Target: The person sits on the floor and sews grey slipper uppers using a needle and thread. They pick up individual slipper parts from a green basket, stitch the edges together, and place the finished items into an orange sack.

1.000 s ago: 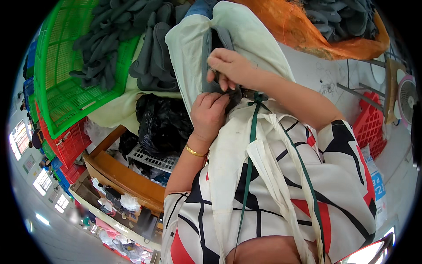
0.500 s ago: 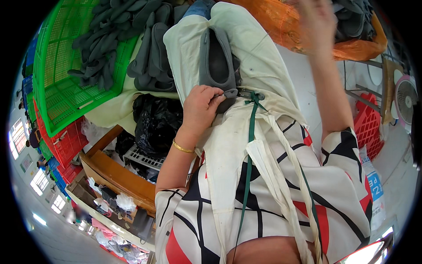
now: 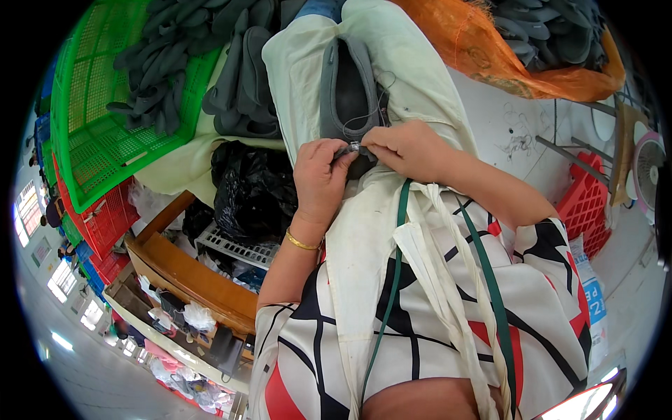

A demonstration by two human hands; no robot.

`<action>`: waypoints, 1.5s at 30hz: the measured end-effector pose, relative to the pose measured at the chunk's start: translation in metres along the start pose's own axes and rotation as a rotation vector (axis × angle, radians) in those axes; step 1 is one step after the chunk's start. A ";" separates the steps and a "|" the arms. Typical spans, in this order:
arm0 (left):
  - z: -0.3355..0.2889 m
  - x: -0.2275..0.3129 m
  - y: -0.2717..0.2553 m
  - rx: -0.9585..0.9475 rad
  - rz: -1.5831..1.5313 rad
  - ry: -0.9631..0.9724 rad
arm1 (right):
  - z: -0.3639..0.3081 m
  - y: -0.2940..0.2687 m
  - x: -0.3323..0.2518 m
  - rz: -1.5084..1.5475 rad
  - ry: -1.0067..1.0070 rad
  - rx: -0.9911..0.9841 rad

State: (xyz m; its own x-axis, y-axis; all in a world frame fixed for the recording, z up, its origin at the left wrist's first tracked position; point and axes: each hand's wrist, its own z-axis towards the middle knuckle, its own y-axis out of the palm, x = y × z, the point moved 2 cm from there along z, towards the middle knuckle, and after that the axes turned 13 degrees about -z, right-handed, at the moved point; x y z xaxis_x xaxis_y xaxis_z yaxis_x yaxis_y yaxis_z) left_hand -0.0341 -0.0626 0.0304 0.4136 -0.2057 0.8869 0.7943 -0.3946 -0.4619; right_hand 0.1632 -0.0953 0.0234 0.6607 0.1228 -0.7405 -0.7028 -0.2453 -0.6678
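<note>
A dark grey shoe [image 3: 327, 98] rests between my thighs on the cream apron [image 3: 364, 259], its opening facing up. My left hand [image 3: 322, 175] is closed in a pinch on the tab at the shoe's near end. Against that same tab, the fingers of my right hand [image 3: 409, 150] press together; what they hold is too small to make out. A small shiny bit [image 3: 355, 146] shows between the fingertips of both hands. Thin loose thread [image 3: 348, 127] loops over the near rim of the shoe and along its right side.
A green crate [image 3: 91, 126] of grey shoes stands at the far left, with more grey shoes [image 3: 241, 91] beside my leg. An orange sack [image 3: 476, 49] holds others at the far right. Left of me are a black plastic bag [image 3: 255, 189] and a wooden drawer [image 3: 189, 273]; a fan [image 3: 647, 168] stands right.
My right hand has come down from its raised, blurred place at the upper right to the near end of the shoe, meeting my left hand. The left hand keeps its pinch there.
</note>
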 end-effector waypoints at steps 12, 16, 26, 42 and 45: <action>0.000 -0.002 0.000 0.051 0.017 0.094 | -0.003 -0.001 -0.002 -0.121 -0.079 0.028; 0.001 -0.002 0.000 0.056 0.029 0.118 | -0.003 -0.001 -0.002 -0.113 -0.067 0.025; 0.002 -0.002 0.002 0.061 0.109 0.228 | 0.001 0.002 -0.005 -0.220 -0.074 -0.048; -0.004 -0.003 0.007 0.107 0.028 0.276 | 0.025 0.012 -0.009 0.256 0.241 -0.119; -0.007 -0.006 0.008 0.105 0.023 0.294 | 0.031 0.008 -0.007 0.305 0.267 -0.199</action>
State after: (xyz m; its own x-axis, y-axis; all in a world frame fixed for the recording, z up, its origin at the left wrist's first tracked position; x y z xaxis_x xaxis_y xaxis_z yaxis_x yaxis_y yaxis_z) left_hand -0.0334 -0.0705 0.0217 0.2978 -0.4701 0.8309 0.8341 -0.2952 -0.4660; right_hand 0.1453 -0.0683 0.0210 0.4946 -0.2298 -0.8382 -0.8289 -0.4148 -0.3754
